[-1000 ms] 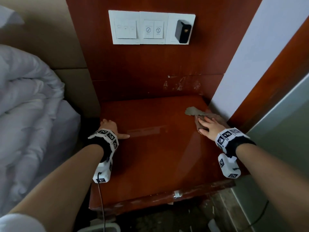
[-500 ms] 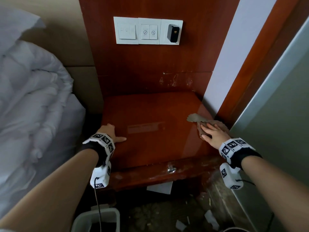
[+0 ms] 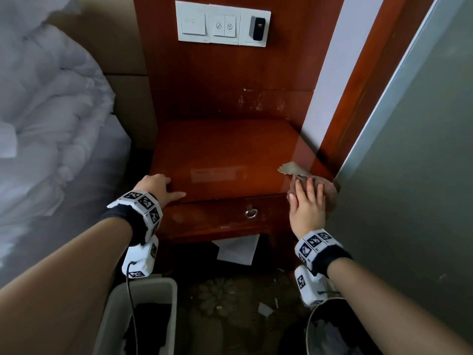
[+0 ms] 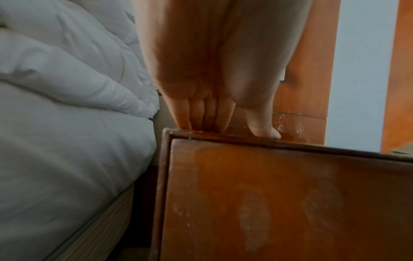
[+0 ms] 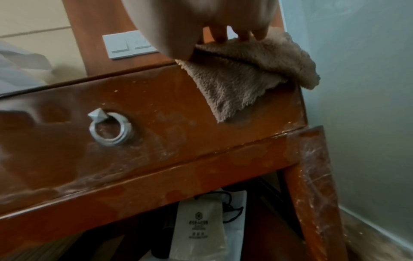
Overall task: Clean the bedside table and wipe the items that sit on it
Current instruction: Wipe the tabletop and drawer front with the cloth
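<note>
Fleecy brown cloth (image 5: pixel 250 70) lies at the surface's (image 3: pixel 230 149) near right corner, one flap drooping over the drawer front; soft, light, best pressed flat. Right hand (image 3: pixel 307 203) presses it with straight fingers. Left hand (image 3: pixel 158 187) rests flat on the near left edge.

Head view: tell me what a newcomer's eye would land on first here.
First the glossy red-brown bedside table in the middle, between the white bedding and the grey wall. Next the right hand pressing a brown fluffy cloth at the table's front right corner, part of it hanging over the drawer front, while the left hand rests flat on the front left edge. Above, a white switch panel stands out on the wood panel.
</note>
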